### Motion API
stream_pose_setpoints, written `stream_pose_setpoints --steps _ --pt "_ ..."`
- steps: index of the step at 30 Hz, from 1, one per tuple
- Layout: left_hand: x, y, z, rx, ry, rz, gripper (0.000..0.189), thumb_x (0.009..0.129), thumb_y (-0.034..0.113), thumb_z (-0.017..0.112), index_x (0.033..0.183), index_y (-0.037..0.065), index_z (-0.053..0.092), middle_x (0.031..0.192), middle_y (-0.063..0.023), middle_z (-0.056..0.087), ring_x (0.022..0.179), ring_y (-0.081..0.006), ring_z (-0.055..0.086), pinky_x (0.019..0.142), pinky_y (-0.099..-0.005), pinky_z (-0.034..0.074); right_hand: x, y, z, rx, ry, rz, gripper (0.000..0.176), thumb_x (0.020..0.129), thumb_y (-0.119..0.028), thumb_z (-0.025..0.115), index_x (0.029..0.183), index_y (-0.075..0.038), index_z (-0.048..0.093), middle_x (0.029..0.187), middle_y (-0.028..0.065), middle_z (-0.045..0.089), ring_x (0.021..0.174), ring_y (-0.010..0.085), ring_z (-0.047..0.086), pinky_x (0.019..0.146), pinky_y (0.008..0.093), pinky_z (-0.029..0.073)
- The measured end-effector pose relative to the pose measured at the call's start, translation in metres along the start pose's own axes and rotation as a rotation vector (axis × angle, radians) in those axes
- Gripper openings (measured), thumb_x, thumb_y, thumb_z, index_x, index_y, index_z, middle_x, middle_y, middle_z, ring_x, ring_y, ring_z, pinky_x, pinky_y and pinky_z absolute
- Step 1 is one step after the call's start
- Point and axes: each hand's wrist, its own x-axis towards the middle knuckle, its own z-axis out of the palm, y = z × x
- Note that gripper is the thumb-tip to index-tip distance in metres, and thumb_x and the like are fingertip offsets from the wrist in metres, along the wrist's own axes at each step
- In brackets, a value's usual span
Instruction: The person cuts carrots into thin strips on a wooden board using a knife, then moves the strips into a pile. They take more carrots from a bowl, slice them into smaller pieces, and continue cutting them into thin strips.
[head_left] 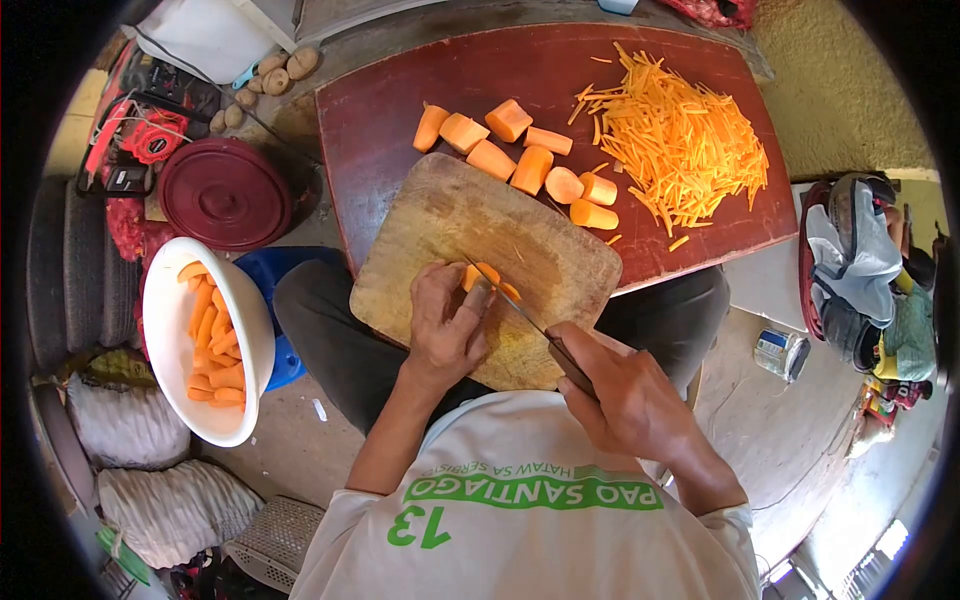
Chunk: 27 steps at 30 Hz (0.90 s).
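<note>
On the worn wooden cutting board (430, 215), my left hand (443, 322) is closed on a piece of carrot (484, 272), its fingertips pressed against it. My right hand (632, 392) grips a knife (520, 312) by its dark handle. The blade runs diagonally across the carrot, close to my left fingers, which partly hide the piece. Beyond the board lie several thick carrot chunks (508, 120) on the red table (400, 85). To their right is a big heap of thin carrot strips (690, 145).
On my left a white basin (158, 345) of peeled carrots rests on something blue (285, 360). Behind it stand a maroon lidded bucket (225, 195) and a red-and-black machine (150, 135). Filled sacks (175, 510) lie lower left; bags and shoes (850, 260) are at right.
</note>
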Motion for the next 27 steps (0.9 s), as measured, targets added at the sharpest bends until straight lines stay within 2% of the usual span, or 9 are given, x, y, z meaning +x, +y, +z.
stream_pose_setpoints --steps 6,9,13,16,18,24,27 --pt "0.002 0.001 0.002 -0.008 0.043 0.029 0.048 0.077 -0.006 0.086 0.123 0.0 0.073 0.128 -0.0244 0.065 0.112 -0.0429 0.067 0.105 -0.0601 0.054 0.024 0.033 0.034 -0.055 -0.002 0.054 0.06 0.094 -0.003 0.072 0.15 0.001 0.052 0.115 0.0298 0.075 0.099 0.051 0.074 0.079 0.0526 0.062" --pt "0.002 0.006 0.001 -0.013 0.059 -0.003 0.043 0.083 -0.007 0.085 0.124 -0.002 0.07 0.127 -0.0259 0.065 0.114 -0.0456 0.066 0.102 -0.0574 0.054 0.024 0.043 0.039 -0.07 0.099 -0.056 0.063 0.1 -0.014 0.072 0.157 -0.004 0.047 0.097 0.0268 0.076 0.09 0.049 0.076 0.074 0.0565 0.062" --pt "0.006 0.008 -0.002 -0.01 0.06 -0.012 0.041 0.086 -0.007 0.083 0.124 -0.003 0.069 0.127 -0.0269 0.064 0.114 -0.0464 0.065 0.098 -0.0538 0.054 0.018 0.035 0.026 -0.019 0.081 -0.034 0.067 0.097 -0.01 0.073 0.159 -0.003 0.047 0.102 0.0273 0.076 0.092 0.0473 0.077 0.075 0.0541 0.063" --pt "0.005 0.006 0.0 -0.006 0.07 -0.041 0.045 0.08 -0.007 0.085 0.122 -0.002 0.071 0.125 -0.023 0.065 0.107 -0.0415 0.065 0.095 -0.0527 0.053 0.008 0.015 0.012 0.033 0.08 -0.04 0.072 0.095 -0.006 0.073 0.162 -0.003 0.045 0.105 0.0275 0.076 0.093 0.0466 0.077 0.075 0.0538 0.063" --pt "0.005 0.008 0.001 -0.014 0.066 -0.046 0.042 0.079 -0.008 0.085 0.119 -0.002 0.072 0.123 -0.023 0.065 0.108 -0.0417 0.065 0.094 -0.052 0.053 0.005 0.013 0.012 0.033 0.096 -0.087 0.076 0.094 -0.004 0.073 0.164 -0.002 0.043 0.107 0.0276 0.076 0.093 0.046 0.077 0.076 0.0535 0.063" --pt "0.008 0.008 -0.003 -0.015 0.04 -0.006 0.042 0.075 -0.01 0.084 0.115 -0.004 0.074 0.119 -0.0228 0.064 0.106 -0.0411 0.065 0.091 -0.0505 0.054 0.006 0.008 0.01 0.033 0.072 -0.076 0.074 0.094 -0.003 0.071 0.163 -0.002 0.044 0.105 0.0283 0.076 0.093 0.0461 0.077 0.078 0.0541 0.063" --pt "0.007 0.008 -0.003 -0.024 0.037 -0.013 0.042 0.076 -0.011 0.084 0.116 -0.004 0.074 0.119 -0.0227 0.065 0.106 -0.0408 0.065 0.091 -0.0504 0.055 0.007 0.007 0.013 0.039 0.101 -0.051 0.06 0.094 0.0 0.073 0.151 0.0 0.054 0.103 0.0231 0.074 0.089 0.0449 0.076 0.074 0.046 0.061"
